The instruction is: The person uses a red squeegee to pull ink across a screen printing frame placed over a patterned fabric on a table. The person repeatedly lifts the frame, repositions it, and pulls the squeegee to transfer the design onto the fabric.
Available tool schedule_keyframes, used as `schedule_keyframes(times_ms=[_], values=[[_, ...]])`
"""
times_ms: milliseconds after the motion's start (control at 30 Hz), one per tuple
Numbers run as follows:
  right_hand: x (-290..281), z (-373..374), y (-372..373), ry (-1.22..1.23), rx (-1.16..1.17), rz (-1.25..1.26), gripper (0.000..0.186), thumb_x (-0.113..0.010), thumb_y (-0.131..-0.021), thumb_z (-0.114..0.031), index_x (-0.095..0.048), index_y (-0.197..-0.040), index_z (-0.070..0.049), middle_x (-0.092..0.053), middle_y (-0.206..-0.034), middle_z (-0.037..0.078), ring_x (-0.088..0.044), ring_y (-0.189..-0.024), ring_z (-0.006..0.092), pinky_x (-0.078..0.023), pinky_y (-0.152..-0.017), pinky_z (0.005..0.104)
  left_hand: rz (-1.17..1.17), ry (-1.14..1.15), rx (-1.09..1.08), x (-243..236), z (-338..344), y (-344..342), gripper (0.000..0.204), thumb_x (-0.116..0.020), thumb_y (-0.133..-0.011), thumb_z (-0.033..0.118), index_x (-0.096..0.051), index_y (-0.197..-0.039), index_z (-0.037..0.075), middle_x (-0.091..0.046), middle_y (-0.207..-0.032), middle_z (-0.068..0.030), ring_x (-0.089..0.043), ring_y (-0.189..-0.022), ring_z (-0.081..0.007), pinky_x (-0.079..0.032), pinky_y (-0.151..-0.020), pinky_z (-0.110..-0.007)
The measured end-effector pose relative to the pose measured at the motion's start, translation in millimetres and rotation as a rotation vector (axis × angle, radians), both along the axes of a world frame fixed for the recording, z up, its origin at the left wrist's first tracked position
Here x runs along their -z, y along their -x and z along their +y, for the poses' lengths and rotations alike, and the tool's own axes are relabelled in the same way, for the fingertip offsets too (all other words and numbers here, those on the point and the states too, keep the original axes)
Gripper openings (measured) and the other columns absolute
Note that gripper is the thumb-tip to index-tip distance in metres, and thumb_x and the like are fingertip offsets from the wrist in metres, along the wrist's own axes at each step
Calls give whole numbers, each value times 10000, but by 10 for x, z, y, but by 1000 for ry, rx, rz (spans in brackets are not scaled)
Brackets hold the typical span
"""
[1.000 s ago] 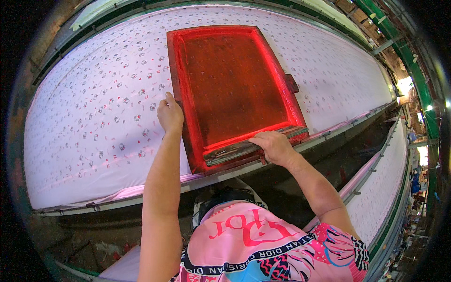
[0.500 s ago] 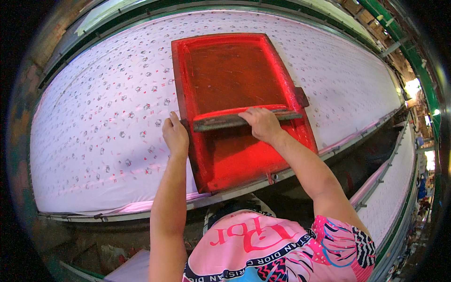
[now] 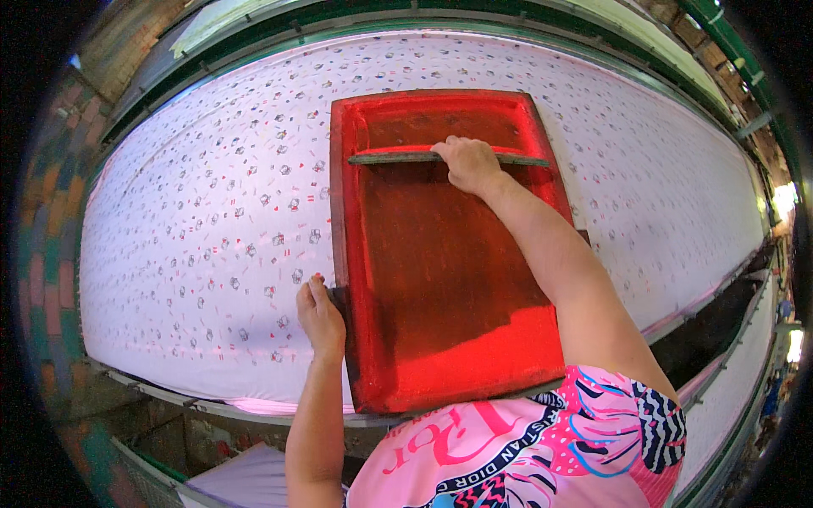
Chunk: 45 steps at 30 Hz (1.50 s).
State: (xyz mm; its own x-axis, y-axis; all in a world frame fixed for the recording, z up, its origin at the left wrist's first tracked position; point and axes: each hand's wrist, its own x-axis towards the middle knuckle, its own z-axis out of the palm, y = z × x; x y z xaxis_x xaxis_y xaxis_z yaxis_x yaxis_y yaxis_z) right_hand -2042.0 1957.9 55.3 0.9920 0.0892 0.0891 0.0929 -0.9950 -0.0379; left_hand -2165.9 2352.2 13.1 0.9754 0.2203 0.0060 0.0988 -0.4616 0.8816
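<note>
At far left, bricks [image 3: 51, 262] in dull green and orange-brown border the dim margin; below, a pale sheet [image 3: 246, 478] lies at a lower level. The cloth [image 3: 195, 212], white with small grey and red motifs, covers a long table, beyond whose far edge runs a green rail [image 3: 406, 22]. The left hand [image 3: 322, 317] is over the cloth, beside a dark tab [image 3: 340, 298] on the frame's left side; its fingers are bent, but whether they grip the tab cannot be told. The screen [image 3: 341, 195], red-framed, lies on the cloth at centre, its near end smeared bright red. Across its far part stands the bar [image 3: 389, 158], grasped from above by the right hand [image 3: 468, 163], fingers curled over it. Rightward are a second table [image 3: 737, 381], a green beam [image 3: 737, 51] and bright light [image 3: 786, 199].
</note>
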Motion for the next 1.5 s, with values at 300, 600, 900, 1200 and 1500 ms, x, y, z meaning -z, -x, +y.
schedule_keyframes(times_ms=[300, 600, 900, 1200, 1500], values=[[113, -492, -1071, -4, -32, -57, 403, -645, -933, -27, -742, -1306, -146, -753, -1198, 137, -751, -1144, 359, -618, -966, 519, 52, -84, -88, -67, -43, -3, 551, -462, -1201, 417, -712, -1170, -74, -697, -1113, -179, -656, -1045, -298, -504, -970, -423], [121, -769, -1209, -55, -35, -193, 471, -613, -912, 27, -752, -1324, -151, -773, -1217, 116, -738, -1171, 345, -612, -989, 503, 96, -134, -90, -104, -50, 12, 539, -460, -1199, 411, -720, -1187, -61, -718, -1125, -162, -664, -1065, -274, -506, -997, -411], [-141, -885, -1414, 10, -27, 79, 409, -642, -915, -83, -776, -1288, -185, -795, -1198, 166, -759, -1145, 386, -604, -987, 552, 71, -115, -125, -177, -88, 50, 509, -471, -1199, 372, -715, -1149, -72, -701, -1104, -176, -659, -1034, -287, -510, -969, -409], [-315, -716, -918, -49, -30, 206, 329, -644, -882, -153, -817, -1160, -171, -811, -1157, 167, -771, -1126, 386, -614, -970, 561, 37, -88, -66, -163, -73, 2, 562, -477, -1195, 412, -712, -1118, -93, -692, -1081, -206, -649, -1038, -330, -500, -967, -426], [-479, -21, 652, -67, 10, 278, 273, -648, -878, -148, -810, -1098, -145, -819, -1099, 153, -784, -1077, 377, -626, -911, 556, -116, -57, 42, -66, 5, 2, 640, -462, -1182, 474, -655, -980, -103, -652, -956, -252, -626, -933, -371, -482, -881, -508]])
